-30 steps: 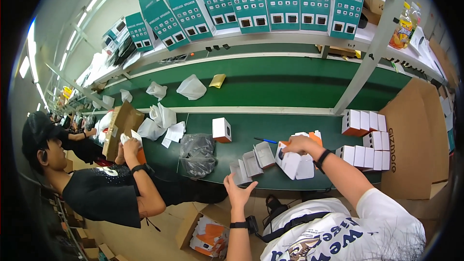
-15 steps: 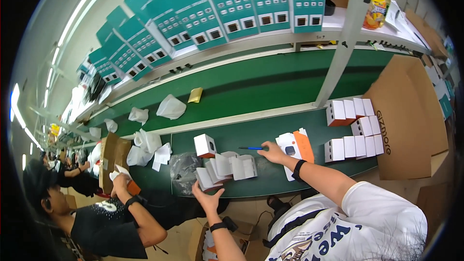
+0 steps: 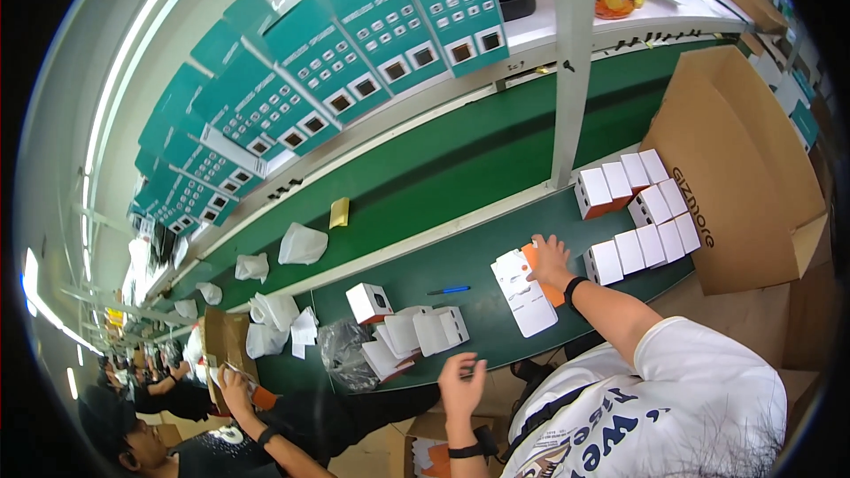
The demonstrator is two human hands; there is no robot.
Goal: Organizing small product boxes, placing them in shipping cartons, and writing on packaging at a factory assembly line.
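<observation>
White short-sleeved T-shirt (image 3: 695, 385), dark blue lettering (image 3: 617, 434), black wristbands (image 3: 573, 289).

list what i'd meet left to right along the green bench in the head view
Small brown carton, white bags, white papers, crumpled grey plastic, blue pen, white-and-orange packaging, grouped white boxes, large brown carton.

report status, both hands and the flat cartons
Right hand open on flat cartons; left hand half open, away from them; blue pen to their left.
</observation>
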